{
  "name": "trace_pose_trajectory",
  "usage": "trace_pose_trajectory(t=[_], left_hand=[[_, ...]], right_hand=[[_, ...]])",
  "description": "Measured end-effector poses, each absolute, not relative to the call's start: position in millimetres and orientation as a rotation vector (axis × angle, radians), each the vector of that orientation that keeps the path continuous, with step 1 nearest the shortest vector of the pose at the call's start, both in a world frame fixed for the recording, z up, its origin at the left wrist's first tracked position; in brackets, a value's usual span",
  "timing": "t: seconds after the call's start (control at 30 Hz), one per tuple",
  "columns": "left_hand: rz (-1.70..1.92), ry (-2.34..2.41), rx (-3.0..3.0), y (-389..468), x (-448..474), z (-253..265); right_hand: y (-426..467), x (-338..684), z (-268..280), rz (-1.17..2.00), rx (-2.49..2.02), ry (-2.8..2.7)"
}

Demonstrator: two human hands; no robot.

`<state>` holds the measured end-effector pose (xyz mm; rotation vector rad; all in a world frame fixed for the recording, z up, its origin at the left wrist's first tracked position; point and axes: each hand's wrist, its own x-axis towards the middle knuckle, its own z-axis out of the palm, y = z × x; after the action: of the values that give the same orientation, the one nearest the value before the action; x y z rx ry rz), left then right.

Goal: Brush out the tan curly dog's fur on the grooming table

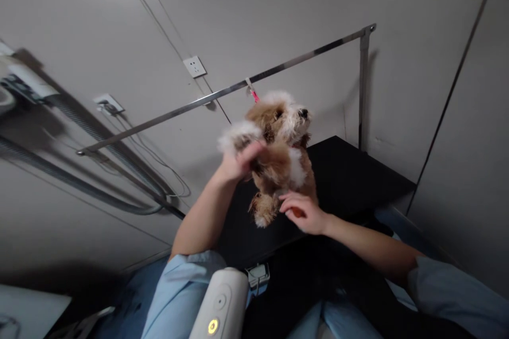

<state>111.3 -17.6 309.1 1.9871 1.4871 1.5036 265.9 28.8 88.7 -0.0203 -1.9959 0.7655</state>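
While the left hand (247,160) grasps a raised paw (238,135), the right hand (305,214) curls round an orange handle (298,212); the dog (278,167)'s near the front edge, bare black tabletop (358,177) stretching right, metal rail (302,59) behind.

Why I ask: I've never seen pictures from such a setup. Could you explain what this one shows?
There is no robot here, just a person's two bare hands. The single picture comes from a camera worn on the person's head, looking forward and down. A curly brown-and-white dog is on a black table, with a metal bar behind it. The left hand holds the dog's raised paw, a little blurred. The right hand, near the dog's chest, holds a reddish-brown object, mostly hidden, so I can't tell what it is.
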Motion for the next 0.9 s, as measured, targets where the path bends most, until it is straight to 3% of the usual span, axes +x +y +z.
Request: trace_pose_trajectory(t=[0.1, 0.23, 0.53, 0.9], left_hand=[[1.25, 1.27, 2.233, -22.4, 123.2, 291.5], [1.02, 1.052, 2.165, -24.1, 135.2, 278.6], [1.059, 1.217, 1.81, -18.9, 139.6, 264.3], [1.043, 1.211, 1.829, -15.7, 135.4, 257.6]], right_hand=[[36.7, 285.0, 150.8, 0.697, 0.004, -1.63], [41.7, 294.1, 193.9, 0.77, 0.029, -1.626], [35.4, 285.9, 201.0, 0.909, 0.095, -1.728], [32.2, 281.9, 198.2, 1.076, 0.092, -1.716]])
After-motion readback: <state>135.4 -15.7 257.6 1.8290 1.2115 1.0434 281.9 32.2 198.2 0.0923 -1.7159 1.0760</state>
